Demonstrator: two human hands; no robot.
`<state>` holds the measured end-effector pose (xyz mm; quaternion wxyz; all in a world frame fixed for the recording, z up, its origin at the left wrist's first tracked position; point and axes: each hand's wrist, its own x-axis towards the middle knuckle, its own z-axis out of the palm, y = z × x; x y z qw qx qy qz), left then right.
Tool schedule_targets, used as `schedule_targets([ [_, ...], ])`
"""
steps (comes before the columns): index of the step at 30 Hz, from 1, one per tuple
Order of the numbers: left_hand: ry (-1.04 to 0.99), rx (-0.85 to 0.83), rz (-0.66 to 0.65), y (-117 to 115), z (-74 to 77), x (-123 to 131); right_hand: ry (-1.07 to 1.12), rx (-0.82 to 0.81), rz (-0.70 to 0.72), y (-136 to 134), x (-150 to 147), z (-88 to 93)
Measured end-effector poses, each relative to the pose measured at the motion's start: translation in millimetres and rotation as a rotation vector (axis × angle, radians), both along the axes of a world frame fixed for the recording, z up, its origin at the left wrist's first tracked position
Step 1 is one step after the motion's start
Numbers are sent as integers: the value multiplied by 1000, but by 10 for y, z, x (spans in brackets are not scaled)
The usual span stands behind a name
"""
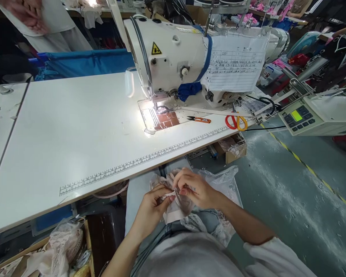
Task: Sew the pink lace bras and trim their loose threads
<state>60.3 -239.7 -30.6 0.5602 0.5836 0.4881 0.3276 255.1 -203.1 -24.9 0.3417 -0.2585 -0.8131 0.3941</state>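
Note:
Over my lap, below the table's front edge, lies a pale pink piece of fabric (pixel 175 216) with lace along parts of it. My left hand (pixel 157 202) pinches its edge between thumb and fingers. Close beside it, my right hand (pixel 194 186) has its fingers curled and pressed together at the same fabric. What exactly the right fingertips hold is too small to make out. A clear plastic bag (pixel 229 181) and more white lace (pixel 221 227) lie on my lap under the right forearm.
A white sewing machine (pixel 167 50) stands on the white table (pixel 83 127), its needle area lit. Orange thread snips (pixel 200 120) and scissors (pixel 236 122) lie near a printed ruler (pixel 149 159). A control panel (pixel 301 115) juts out right. A box of lace pieces (pixel 63 246) sits lower left.

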Motion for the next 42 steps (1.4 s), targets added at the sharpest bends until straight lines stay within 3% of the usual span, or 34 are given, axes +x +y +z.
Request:
schedule_targets([
  [3, -7, 18, -9, -11, -30, 35, -86, 13, 83, 31, 1, -143],
  [7, -38, 7, 6, -36, -62, 32, -211, 69, -155, 202, 179, -367],
  [11, -26, -9, 23, -26, -56, 20, -241, 36, -285, 208, 281, -317],
  [16, 16, 40, 35, -4, -47, 42, -163, 43, -113, 19, 123, -149],
  [22, 18, 40, 33, -17, -74, 30, -200, 202, -80, 90, 109, -110],
  [26, 6, 12, 25, -17, -87, 19, -276, 219, 1, 123, 139, -16],
  [30, 4, 2, 27, -10, -74, 11, -208, 187, -36, 104, 112, 24],
  [33, -20, -6, 3, -13, -59, 15, -71, 43, 67, 75, 66, -15],
  [36, -26, 21, -39, -22, -82, 34, -86, -22, 165, 24, -2, -116],
  [40, 45, 65, 16, -9, -175, 80, -299, 249, 70, -78, -118, -283],
  [42, 40, 64, 10, 7, -201, 91, -426, 356, 90, -93, -120, -350],
])
